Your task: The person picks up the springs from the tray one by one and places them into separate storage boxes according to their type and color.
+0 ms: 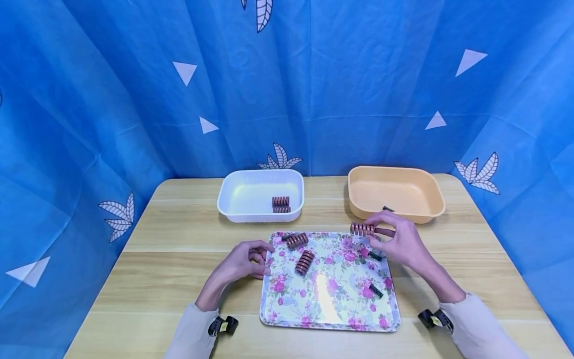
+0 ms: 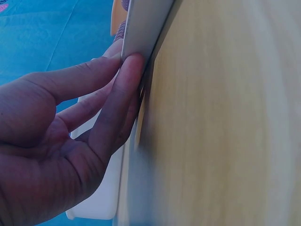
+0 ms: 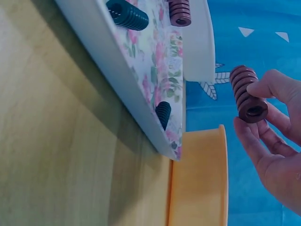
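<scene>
By the far edge of the tray [image 1: 345,310], my right grip [image 1: 396,239] pinches a brown spring [image 1: 360,229], long axis running left-right; my left grip [image 1: 244,262] pinches the tray.

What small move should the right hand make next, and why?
The right hand should probably carry the brown spring over to the white bin: two similar brown springs lie there, while the orange bin shows only a small dark spring.

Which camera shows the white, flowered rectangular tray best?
The head view: the tray shows almost whole. The left wrist catches just its pale edge; the right wrist, one side and part of the top.
</scene>
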Available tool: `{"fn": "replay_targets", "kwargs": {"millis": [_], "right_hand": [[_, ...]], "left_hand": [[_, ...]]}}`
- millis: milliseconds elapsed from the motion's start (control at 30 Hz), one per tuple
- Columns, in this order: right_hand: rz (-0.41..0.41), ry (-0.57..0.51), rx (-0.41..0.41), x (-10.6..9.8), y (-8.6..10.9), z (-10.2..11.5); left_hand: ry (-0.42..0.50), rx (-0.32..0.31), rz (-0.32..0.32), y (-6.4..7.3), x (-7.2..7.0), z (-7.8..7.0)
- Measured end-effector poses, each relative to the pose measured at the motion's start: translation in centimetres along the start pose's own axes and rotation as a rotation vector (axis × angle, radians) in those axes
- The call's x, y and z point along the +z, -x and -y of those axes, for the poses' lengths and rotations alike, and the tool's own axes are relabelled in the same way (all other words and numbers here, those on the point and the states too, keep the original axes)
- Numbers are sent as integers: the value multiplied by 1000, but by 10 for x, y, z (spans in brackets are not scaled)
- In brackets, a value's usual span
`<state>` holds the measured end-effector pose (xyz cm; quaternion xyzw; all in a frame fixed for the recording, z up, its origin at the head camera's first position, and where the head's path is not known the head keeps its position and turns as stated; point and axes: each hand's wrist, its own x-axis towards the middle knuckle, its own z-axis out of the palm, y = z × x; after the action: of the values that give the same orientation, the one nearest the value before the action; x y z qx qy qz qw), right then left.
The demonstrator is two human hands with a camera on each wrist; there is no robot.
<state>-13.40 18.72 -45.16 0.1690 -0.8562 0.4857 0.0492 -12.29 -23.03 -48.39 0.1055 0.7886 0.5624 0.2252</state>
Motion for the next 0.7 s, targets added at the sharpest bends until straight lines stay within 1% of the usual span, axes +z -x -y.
{"fn": "replay_targets", "kwargs": {"millis": [167,433,567,700], "right_hand": [[-5,-28,-23,-3,-3,4],[-26,-70,-37,-3,-12,12],[-24,-59,-50,-2,-18,16],[-34,-71,-58,-1,-27,19]], "left_hand": [[0,-1,0,0,0,0],[-2,-3,-3,-1,0,0],[1,-10,-5,0,1,0],[-5,-8,-6,0,1,0]]}}
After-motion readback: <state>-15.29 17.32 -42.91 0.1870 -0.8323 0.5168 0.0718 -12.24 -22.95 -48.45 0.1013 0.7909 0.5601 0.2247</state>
